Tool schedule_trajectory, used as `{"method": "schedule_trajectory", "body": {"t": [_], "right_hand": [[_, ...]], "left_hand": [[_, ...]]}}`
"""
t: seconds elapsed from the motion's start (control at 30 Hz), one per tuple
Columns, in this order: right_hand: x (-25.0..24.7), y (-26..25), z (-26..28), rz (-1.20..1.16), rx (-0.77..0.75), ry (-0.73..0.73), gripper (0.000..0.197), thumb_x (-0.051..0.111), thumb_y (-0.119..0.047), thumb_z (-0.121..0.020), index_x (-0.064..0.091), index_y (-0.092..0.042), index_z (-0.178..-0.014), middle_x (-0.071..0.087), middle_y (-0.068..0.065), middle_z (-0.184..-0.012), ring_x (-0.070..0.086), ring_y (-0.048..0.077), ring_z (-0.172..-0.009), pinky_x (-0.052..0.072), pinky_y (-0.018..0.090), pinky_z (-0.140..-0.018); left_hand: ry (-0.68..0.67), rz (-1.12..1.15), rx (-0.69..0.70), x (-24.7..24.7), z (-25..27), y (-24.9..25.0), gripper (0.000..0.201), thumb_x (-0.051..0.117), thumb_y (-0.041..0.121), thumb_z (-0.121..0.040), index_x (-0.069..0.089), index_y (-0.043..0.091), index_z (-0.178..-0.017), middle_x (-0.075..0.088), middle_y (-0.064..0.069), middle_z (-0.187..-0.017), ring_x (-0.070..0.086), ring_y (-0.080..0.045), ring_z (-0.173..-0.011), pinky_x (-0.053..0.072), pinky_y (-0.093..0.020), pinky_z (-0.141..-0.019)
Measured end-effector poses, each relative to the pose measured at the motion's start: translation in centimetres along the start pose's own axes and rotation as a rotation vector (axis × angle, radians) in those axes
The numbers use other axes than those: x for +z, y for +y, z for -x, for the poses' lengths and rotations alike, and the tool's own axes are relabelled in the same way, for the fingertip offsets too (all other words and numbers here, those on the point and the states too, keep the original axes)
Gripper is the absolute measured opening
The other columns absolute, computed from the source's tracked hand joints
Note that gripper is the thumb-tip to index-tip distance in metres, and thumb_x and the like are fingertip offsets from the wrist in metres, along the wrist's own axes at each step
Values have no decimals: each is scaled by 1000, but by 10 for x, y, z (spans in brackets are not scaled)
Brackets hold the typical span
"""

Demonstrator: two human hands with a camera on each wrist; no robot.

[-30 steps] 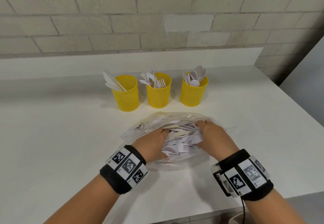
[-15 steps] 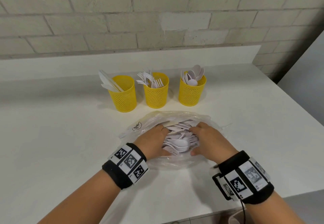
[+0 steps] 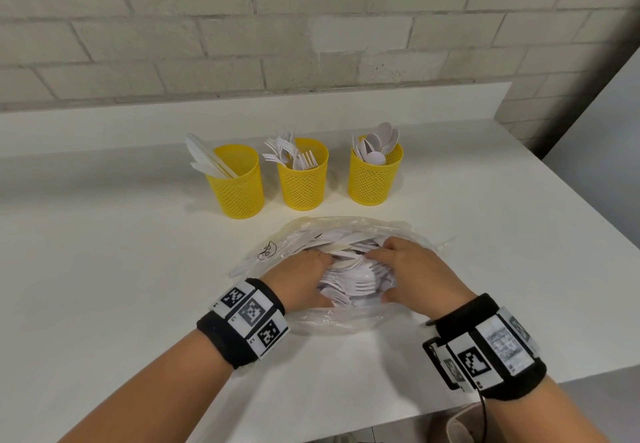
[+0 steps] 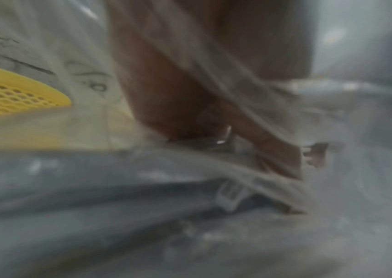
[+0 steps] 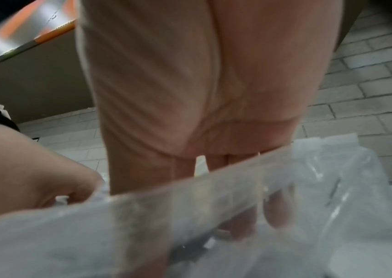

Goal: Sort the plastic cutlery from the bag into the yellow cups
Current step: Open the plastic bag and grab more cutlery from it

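Note:
A clear plastic bag [image 3: 349, 226] lies open on the white table, holding a pile of white plastic cutlery [image 3: 356, 281]. Both my hands are inside it. My left hand [image 3: 303, 271] digs into the pile's left side with bent fingers; its grasp is hidden. My right hand [image 3: 410, 266] lies over the right side, fingers reaching down into the cutlery. In the right wrist view the right hand [image 5: 190, 94] shows fairly straight fingers behind the bag film [image 5: 213, 216]. Behind the bag stand three yellow mesh cups: knives [image 3: 239, 188], forks [image 3: 304, 182], spoons [image 3: 374, 179].
The white table [image 3: 104, 286] ends near my wrists in front and at a slanted edge on the right. A raised white ledge [image 3: 242, 113] and a brick wall stand behind the cups. The left wrist view is blurred by bag film [image 4: 190, 225].
My two hands have drawn closer together over the cutlery pile. The right hand's fingers have slid left across it. The bag and cups stay where they were.

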State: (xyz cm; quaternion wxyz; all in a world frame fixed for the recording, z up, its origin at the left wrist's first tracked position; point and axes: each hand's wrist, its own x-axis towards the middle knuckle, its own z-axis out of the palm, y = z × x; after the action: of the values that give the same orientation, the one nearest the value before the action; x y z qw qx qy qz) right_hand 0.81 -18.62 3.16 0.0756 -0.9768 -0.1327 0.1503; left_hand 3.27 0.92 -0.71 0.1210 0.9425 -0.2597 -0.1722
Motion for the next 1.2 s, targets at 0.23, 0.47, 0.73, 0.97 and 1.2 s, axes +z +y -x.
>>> {"method": "schedule_trajectory", "body": {"t": [0.23, 0.47, 0.73, 0.97, 1.2], "right_hand": [[-4, 7, -3, -24, 76, -72, 40, 56, -18, -89, 55, -16, -129, 44, 5, -131, 49, 23, -120, 39, 27, -97], [-4, 7, -14, -6, 182, 7, 30, 61, -15, -87, 65, -20, -116, 50, 5, -128, 58, 24, -110, 44, 28, -91], [-9, 10, -20, -156, 271, 105, 29, 65, -12, -81, 71, -23, -107, 68, 2, -114, 62, 20, -105, 47, 27, -88], [-8, 12, -10, -224, 244, 230, 25, 60, -20, -86, 70, -24, -109, 71, 2, -108, 63, 21, -102, 47, 26, -84], [-22, 15, 1, -287, 39, 216, 37, 55, -12, -86, 62, -25, -120, 68, -1, -114, 62, 18, -104, 44, 24, -88]], "left_hand": [[-69, -86, -1, -2, 2, 1, 47, 66, 28, -83, 49, 9, -123, 53, -11, -125, 51, -26, -114, 40, -31, -90], [-147, -56, -17, -3, 7, 2, 25, 60, 20, -85, 53, 9, -106, 60, -12, -112, 57, -26, -99, 39, -28, -73], [-120, 19, -16, 0, 11, 2, 27, 60, 23, -85, 57, 12, -109, 63, -6, -107, 59, -24, -98, 43, -28, -76], [-20, 2, -36, 0, 14, 2, 33, 61, 23, -82, 57, 10, -112, 63, -9, -112, 59, -25, -103, 48, -32, -85], [175, 201, 10, -21, 17, -3, 29, 66, 28, -81, 60, 13, -105, 67, -4, -102, 62, -22, -94, 45, -28, -75]]}}
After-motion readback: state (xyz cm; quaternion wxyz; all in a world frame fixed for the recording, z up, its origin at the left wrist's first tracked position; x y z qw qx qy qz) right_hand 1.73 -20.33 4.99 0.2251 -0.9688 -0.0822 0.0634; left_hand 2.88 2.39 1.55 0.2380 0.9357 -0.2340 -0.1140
